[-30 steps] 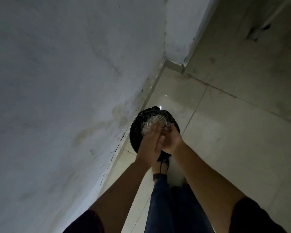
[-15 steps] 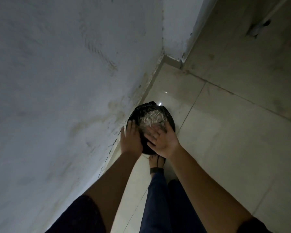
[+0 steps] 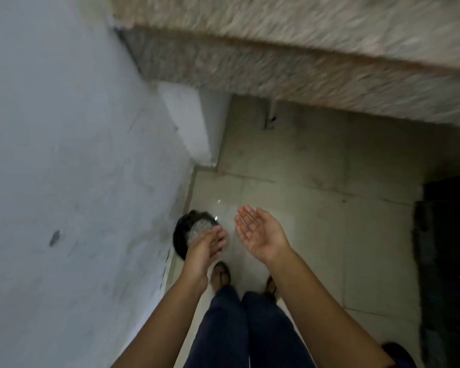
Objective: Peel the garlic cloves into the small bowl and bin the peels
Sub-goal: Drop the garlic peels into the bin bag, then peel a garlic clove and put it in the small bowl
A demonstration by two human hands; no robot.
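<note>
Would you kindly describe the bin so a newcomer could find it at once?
Follow the grey wall on the left down to the tiled floor. At its foot stands a small round bin, partly behind the left hand. Its black colour and pale peels inside set it apart.

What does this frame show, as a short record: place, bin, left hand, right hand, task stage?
place: tiled floor beside a white wall, under a blurred stone counter
bin: black, on the floor by the wall, with pale peels inside
left hand: open, fingers straight, above the bin
right hand: open, palm up, to the side of the bin, holding nothing
task stage: peels look binned; no bowl or garlic in view
</note>
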